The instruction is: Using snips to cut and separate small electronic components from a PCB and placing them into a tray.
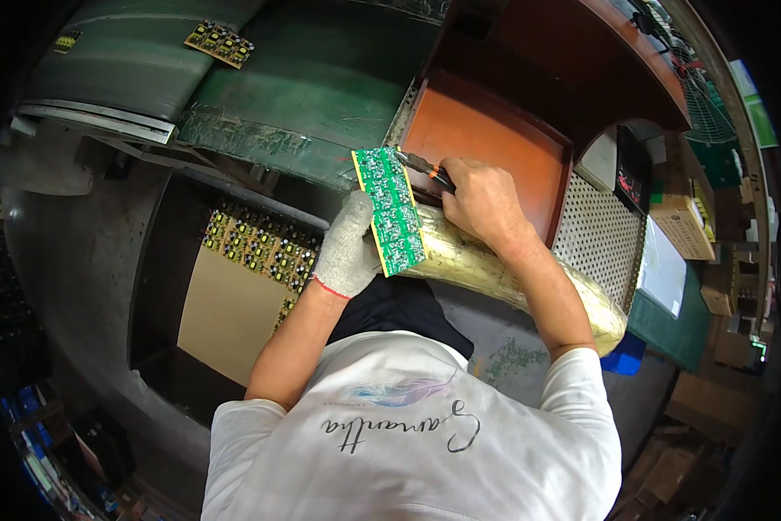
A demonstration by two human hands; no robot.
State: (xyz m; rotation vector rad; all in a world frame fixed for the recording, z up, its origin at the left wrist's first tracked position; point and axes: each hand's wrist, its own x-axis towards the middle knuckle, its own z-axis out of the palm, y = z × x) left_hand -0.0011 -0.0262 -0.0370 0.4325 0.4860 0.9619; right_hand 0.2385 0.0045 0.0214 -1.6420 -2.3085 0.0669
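My left hand [350, 246], in a whitish knit glove with a red cuff edge, grips a long green circuit board panel [392, 213] by its left side. The panel's solder side faces up, and yellowish strips run along its long edges. Bare, my right hand [481, 198] is closed round the dark and orange handles of a pair of cutting pliers [427, 169]. The pliers' jaws meet the panel's upper right corner; whether they are closed on anything is too small to tell.
A green conveyor belt [312, 74] carries another circuit board panel [220, 43] at the upper left. Below it, a dark bin [160, 260] holds several board panels [260, 247] and a cardboard sheet [225, 317]. An orange-brown tray [486, 148] and a yellowish padded roll [486, 265] lie to the right.
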